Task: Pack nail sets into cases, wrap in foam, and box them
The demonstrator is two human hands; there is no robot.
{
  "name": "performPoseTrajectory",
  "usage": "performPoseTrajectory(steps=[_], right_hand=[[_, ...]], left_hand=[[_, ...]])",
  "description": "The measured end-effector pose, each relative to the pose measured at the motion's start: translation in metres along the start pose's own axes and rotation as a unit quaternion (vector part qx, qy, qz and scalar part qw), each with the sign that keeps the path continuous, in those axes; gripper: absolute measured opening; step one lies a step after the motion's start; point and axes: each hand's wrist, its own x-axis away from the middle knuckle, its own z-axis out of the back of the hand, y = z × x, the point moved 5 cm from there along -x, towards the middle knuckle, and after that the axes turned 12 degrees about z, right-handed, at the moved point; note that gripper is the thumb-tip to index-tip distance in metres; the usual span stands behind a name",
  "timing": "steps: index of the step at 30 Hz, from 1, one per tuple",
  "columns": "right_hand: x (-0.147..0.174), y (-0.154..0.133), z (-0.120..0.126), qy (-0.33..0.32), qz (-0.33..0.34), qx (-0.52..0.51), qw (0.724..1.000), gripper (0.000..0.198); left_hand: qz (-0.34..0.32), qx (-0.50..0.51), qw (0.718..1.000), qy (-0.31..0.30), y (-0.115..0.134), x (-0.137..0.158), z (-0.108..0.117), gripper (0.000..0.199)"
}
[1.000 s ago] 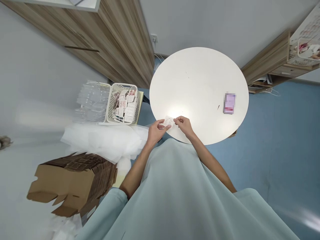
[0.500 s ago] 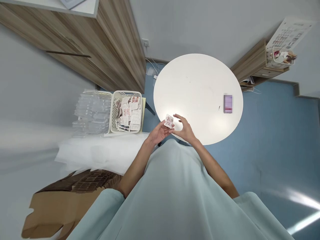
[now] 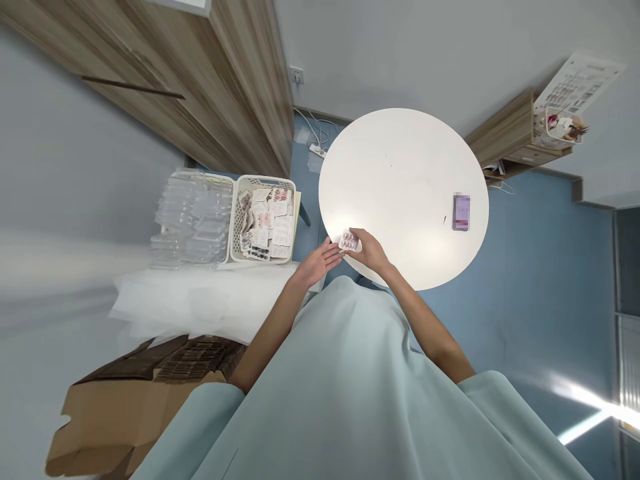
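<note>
My right hand (image 3: 372,252) grips a small card of press-on nails (image 3: 349,241) with rows of pinkish nails, thumb on the near edge and fingers on the far side. My left hand (image 3: 315,264) is just to the left, palm up with fingers stretched out. Its fingertips reach close to the card's lower left corner; whether they touch it I cannot tell. Both hands are at the near left rim of a round white table (image 3: 400,167).
Left of the table, a white basket (image 3: 239,227) holds many nail cards. Beside it are stacked clear plastic trays (image 3: 193,217), white sheeting (image 3: 200,293) and flattened cardboard (image 3: 115,420). A blurred purple phone-like item (image 3: 461,212) lies on the table's right. A power strip (image 3: 318,151) sits on the floor.
The card of nails has passed from my left palm into my right hand's grip. My left hand has come away from beneath it, and the whole view has shifted slightly.
</note>
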Motion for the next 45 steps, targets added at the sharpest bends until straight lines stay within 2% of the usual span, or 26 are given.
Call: performPoseTrajectory(steps=[5,9,14,19,22,26,30,33,35,41,45], right_hand=[[0.004,0.045,-0.022,-0.072,-0.051,0.098,0.991,0.063],[0.011,0.061,-0.034,-0.102,-0.064,0.14,0.983,0.064],[0.007,0.051,-0.035,-0.088,-0.045,0.16,0.982,0.07],[-0.014,0.014,-0.029,-0.042,0.012,0.159,0.986,0.067],[-0.028,-0.016,-0.028,-0.018,0.045,0.15,0.987,0.065],[-0.042,-0.056,-0.031,-0.009,0.076,0.13,0.988,0.066],[-0.049,-0.089,-0.037,-0.003,0.098,0.122,0.988,0.065],[-0.05,-0.107,-0.041,0.0,0.107,0.123,0.987,0.064],[-0.049,-0.115,-0.043,0.004,0.109,0.126,0.986,0.063],[-0.038,-0.125,-0.042,0.013,0.101,0.133,0.986,0.058],[-0.029,-0.125,-0.039,0.019,0.088,0.133,0.987,0.057]], left_hand=[[-0.026,-0.005,0.998,0.049,0.002,0.02,0.029,0.059],[-0.052,0.004,0.995,0.082,0.003,0.038,0.046,0.053],[-0.092,0.024,0.99,0.105,0.006,0.056,0.064,0.05],[-0.176,-0.002,0.97,0.171,0.031,0.076,0.096,0.056],[-0.237,-0.023,0.94,0.244,0.057,0.093,0.128,0.057],[-0.299,-0.11,0.868,0.382,0.091,0.122,0.18,0.059],[-0.288,-0.256,0.767,0.514,0.115,0.14,0.223,0.066],[-0.257,-0.347,0.709,0.557,0.126,0.136,0.242,0.068],[-0.241,-0.383,0.693,0.561,0.131,0.128,0.249,0.068],[-0.193,-0.427,0.678,0.566,0.14,0.106,0.255,0.074],[-0.163,-0.461,0.663,0.567,0.144,0.098,0.257,0.066]])
